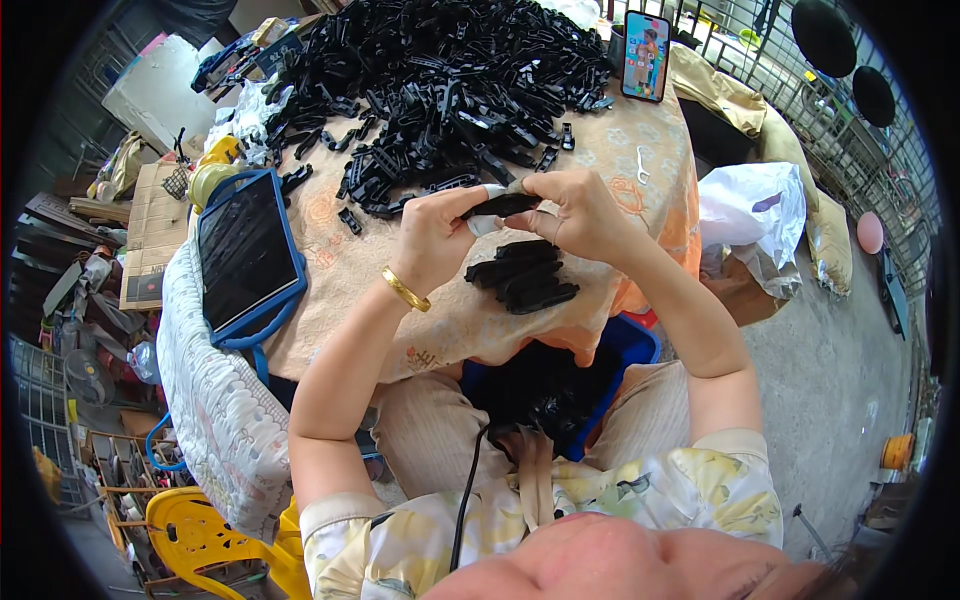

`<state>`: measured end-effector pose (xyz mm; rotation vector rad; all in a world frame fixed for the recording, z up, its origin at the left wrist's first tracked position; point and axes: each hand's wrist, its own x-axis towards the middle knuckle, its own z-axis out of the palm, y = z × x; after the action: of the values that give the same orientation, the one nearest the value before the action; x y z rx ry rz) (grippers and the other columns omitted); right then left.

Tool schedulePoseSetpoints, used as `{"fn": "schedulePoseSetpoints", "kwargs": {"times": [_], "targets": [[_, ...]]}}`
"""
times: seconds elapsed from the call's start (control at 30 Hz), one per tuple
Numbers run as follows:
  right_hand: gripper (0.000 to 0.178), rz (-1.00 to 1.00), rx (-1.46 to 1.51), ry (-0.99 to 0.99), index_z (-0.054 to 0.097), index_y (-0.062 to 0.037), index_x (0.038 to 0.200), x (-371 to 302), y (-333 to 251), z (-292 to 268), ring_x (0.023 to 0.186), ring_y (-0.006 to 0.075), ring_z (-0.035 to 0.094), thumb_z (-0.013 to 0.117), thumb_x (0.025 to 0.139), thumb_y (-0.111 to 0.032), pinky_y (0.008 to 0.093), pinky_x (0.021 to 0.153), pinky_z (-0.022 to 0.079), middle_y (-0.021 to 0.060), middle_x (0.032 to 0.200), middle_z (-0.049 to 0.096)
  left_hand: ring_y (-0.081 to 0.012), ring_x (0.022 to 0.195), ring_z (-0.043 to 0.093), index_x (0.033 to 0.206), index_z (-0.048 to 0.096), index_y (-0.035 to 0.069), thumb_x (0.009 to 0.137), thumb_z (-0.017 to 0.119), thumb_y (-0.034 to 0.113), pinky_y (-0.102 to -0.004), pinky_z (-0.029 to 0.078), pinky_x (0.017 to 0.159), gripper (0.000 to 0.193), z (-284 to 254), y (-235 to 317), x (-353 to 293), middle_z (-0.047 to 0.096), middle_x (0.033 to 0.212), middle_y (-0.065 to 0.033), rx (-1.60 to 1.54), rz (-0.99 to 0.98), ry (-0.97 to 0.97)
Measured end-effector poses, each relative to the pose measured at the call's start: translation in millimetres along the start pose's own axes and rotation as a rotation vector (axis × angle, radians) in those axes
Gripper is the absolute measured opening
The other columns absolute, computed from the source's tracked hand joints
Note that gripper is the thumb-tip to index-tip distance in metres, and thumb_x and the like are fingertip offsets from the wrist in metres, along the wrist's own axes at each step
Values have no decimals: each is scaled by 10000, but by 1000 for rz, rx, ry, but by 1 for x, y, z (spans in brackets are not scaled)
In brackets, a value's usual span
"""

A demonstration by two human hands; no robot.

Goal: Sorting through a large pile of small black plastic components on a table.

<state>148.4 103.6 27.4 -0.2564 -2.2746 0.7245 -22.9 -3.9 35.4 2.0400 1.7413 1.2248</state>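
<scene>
Both of my hands are raised over the near part of the cloth-covered round table (340, 275), fingers closed on a dark, narrow black plastic piece (503, 205). My left hand (432, 232) pinches its left end; a gold bangle circles that wrist. At the other end, my right hand (578, 212) grips the piece between thumb and fingers. White wrapping shows at some fingertips. Just below the hands lies a small stack of black plastic pieces (522, 277), set side by side. Beyond them spreads a large heap of similar loose pieces (450, 85). Their exact kind is too small to tell.
A phone (647, 58) stands upright at the table's back right. On the left leans a blue-framed tablet (252, 255). Between my knees sits a blue bin (640, 345) of black contents. White plastic bags (755, 210) lie right; a yellow chair (205, 535) stands lower left.
</scene>
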Motion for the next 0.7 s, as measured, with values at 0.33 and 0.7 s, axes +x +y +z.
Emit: {"fn": "schedulePoseSetpoints", "kwargs": {"times": [0.33,0.7], "targets": [[230,34,102,-10,659,-24,814,3,11,10,628,267,582,744,707,-209,326,576,453,128,691,600,-33,746,545,1060,631,-25,765,704,43,-183,466,661,311,1,-25,5,651,863,-12,-164,-194,-120],[377,-34,68,-387,609,15,737,1,27,-3,640,281,559,698,750,-351,366,583,432,124,667,563,-75,787,581,1078,617,10,798,677,109,-212,473,673,303,-37,-53,16,644,900,-30,-23,-333,42]]}}
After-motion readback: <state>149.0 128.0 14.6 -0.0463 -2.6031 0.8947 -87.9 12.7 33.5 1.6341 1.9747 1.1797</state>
